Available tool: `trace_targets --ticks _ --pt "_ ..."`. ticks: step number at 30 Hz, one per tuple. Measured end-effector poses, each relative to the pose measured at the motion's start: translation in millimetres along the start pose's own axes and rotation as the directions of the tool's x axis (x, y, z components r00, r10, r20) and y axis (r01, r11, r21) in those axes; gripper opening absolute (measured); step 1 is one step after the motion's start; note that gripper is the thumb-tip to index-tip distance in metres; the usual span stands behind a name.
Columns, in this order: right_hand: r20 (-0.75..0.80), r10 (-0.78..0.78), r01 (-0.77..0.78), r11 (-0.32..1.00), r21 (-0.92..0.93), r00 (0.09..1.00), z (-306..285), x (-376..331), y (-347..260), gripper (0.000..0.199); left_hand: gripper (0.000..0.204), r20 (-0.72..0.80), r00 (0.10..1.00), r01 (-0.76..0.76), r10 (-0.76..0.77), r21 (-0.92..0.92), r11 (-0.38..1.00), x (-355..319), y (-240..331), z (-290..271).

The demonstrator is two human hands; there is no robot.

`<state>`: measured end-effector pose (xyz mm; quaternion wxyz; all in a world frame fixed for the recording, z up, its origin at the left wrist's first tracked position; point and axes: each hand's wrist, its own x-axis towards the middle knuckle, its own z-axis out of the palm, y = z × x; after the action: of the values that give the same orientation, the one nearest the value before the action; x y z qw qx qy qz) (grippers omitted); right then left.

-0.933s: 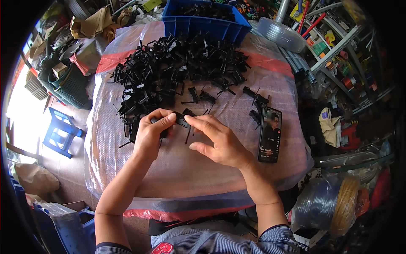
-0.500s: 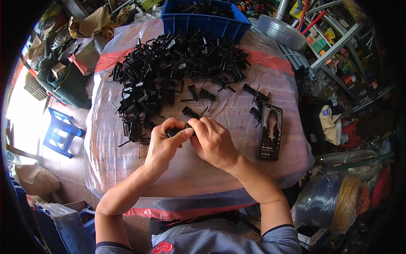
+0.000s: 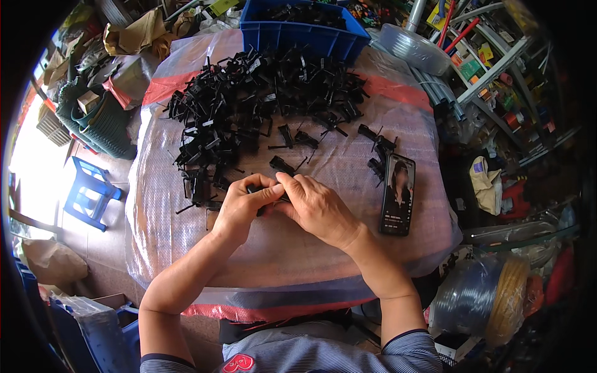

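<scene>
Both hands meet over the near middle of the covered table. My left hand (image 3: pixel 241 208) is closed around a small black plastic part (image 3: pixel 251 189), most of which my fingers cover. Against its right side my right hand (image 3: pixel 317 211) is closed too, thumb and fingers pinching the same part's other end. Just beyond my fingertips lies a loose black part (image 3: pixel 282 165) of similar look. A large heap of black plastic parts (image 3: pixel 249 102) with thin protruding arms spreads over the far left and middle of the table.
A blue crate (image 3: pixel 305 38) of black parts stands at the far edge. To the right, a phone (image 3: pixel 398 194) with a lit screen lies beside several loose parts (image 3: pixel 377 144). A blue stool (image 3: pixel 91 194) is on the floor at left; wrapped coils (image 3: pixel 479 298) sit lower right.
The black part has turned slightly in my fingers, and my right hand has shifted a little. The heap and phone stay in place.
</scene>
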<state>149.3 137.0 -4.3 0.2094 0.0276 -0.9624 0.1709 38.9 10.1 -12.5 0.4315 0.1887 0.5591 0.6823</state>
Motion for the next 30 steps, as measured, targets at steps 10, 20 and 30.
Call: trace_targets --ticks 10,20,30 --pt "0.004 0.015 -0.015 0.996 0.088 1.0 -3 -1 5 0.048 0.021 0.023 0.999 -0.034 0.033 0.05 0.998 2 -2 2" --pt "-0.066 0.051 -0.039 0.985 0.165 0.997 -1 1 3 0.037 0.022 -0.019 0.995 -0.091 0.095 0.152 0.984 -6 -1 6" --pt "-0.2 0.025 -0.007 0.996 0.091 0.979 -2 1 -2 0.039 0.02 -0.002 0.984 -0.173 0.179 0.237 0.956 -9 5 8"
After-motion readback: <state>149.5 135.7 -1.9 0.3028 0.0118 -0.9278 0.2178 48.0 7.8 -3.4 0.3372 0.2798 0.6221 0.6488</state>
